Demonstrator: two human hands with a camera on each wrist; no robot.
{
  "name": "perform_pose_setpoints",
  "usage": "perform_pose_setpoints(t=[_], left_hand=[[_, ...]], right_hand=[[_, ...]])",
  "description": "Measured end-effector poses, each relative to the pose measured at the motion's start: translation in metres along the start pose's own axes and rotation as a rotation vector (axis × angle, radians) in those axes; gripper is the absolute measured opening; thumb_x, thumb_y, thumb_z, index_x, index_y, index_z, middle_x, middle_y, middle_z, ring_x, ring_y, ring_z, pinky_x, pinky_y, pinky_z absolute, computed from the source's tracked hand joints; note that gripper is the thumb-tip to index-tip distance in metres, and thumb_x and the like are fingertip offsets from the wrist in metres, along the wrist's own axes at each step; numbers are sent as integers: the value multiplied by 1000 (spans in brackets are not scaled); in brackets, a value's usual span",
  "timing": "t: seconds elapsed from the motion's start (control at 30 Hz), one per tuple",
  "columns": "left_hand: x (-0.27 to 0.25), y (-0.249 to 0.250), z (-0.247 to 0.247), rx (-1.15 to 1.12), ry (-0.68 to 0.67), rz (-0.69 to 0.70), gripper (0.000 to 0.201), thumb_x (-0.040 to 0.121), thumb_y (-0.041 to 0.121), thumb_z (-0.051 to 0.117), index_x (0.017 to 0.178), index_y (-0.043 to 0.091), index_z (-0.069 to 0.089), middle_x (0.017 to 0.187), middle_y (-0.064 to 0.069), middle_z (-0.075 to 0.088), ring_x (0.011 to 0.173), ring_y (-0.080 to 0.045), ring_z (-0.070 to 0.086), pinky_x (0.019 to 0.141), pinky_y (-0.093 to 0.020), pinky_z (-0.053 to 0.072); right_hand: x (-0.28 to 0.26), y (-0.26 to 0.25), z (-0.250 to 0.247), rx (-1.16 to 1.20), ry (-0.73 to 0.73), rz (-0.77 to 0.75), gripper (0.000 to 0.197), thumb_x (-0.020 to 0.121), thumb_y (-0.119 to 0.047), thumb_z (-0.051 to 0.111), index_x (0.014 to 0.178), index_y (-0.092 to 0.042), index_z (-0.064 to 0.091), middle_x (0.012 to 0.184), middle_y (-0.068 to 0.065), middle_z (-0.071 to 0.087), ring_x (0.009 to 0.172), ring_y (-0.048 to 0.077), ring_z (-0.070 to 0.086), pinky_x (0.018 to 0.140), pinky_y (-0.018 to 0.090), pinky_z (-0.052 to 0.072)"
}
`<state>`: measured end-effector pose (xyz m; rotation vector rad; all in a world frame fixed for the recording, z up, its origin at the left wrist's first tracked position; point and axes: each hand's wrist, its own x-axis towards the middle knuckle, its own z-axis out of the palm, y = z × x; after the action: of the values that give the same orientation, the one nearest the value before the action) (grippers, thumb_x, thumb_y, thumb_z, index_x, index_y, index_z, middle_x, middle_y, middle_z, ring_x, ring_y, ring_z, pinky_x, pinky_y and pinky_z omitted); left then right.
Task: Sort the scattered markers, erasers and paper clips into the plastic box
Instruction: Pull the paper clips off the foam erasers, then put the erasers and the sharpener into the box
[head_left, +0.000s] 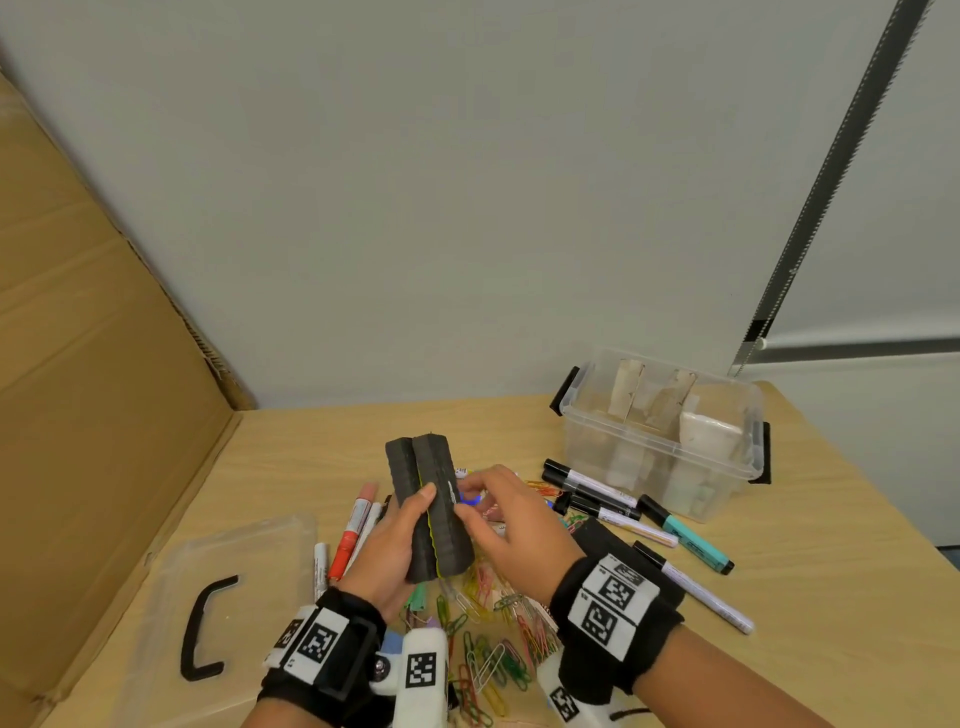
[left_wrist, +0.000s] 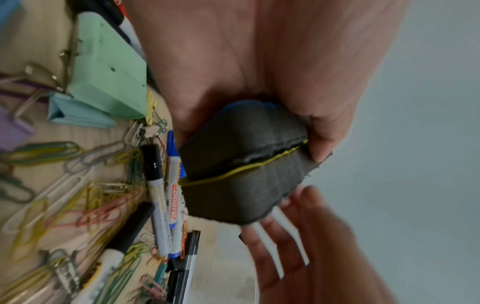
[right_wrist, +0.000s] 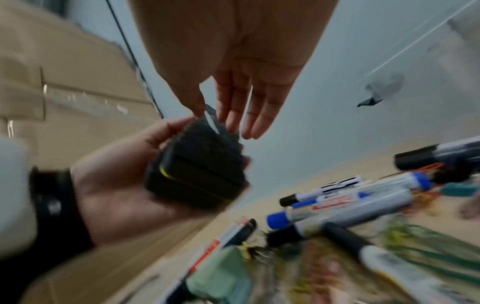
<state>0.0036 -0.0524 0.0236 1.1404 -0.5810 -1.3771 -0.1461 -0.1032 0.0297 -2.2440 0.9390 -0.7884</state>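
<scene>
Two black felt erasers (head_left: 431, 509) (left_wrist: 241, 164) (right_wrist: 200, 170), pressed together with a yellow seam between them, stand upright in my left hand (head_left: 423, 499) (right_wrist: 124, 181), which grips them above the table. My right hand (head_left: 467, 499) (right_wrist: 210, 115) is at their right side. Its thumb and forefinger pinch a small silvery piece, apparently a paper clip (head_left: 451, 491), on the eraser's face, while the other fingers stay straight. Markers (head_left: 592, 488), coloured paper clips (head_left: 488, 644) and a green eraser (head_left: 418, 600) (left_wrist: 109, 67) lie scattered below. The clear plastic box (head_left: 597, 431) stands at the back right.
The box has cardboard dividers and black side latches. Its clear lid (head_left: 223, 587) with a black handle lies at the front left. A tall cardboard sheet (head_left: 78, 364) walls the left side. A red marker (head_left: 350, 535) and a turquoise one (head_left: 691, 540) flank the pile.
</scene>
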Motion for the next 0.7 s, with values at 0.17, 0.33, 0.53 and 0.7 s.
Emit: perform_pose_setpoints(t=[0.17,0.33,0.53,0.7], left_hand=[[-1,-4,0,12,-22,-24,41,89,33,52,128,19,52,117,-17,67,108,-32,65,96,-51,47],[-5,-6,-5,10,-62,-22,49,89,35,50,135,17,48,123,-12,65,113,-26,63,97,-46,49],[-3,-2,-11,41,-13,50,61,81,34,58,138,20,42,127,-13,62,113,-27,62,89,-42,55],[0,5,-25,6,40,69,60,78,39,58,135,23,46,126,-16,61,104,-26,64,81,-38,57]], right_hand=[[10,-12,5,117,69,21,19,92,-26,56,109,-16,57,101,-3,54,87,5,54,73,11,44],[11,-15,9,178,63,17,10,90,-21,59,98,-15,59,94,-4,55,84,8,56,73,19,49],[4,-7,4,168,123,-73,4,92,-17,55,92,-14,58,91,-3,57,82,4,53,72,12,45],[-20,20,-1,-219,-266,30,12,95,-24,46,100,-21,57,94,-5,61,83,11,57,78,28,52]])
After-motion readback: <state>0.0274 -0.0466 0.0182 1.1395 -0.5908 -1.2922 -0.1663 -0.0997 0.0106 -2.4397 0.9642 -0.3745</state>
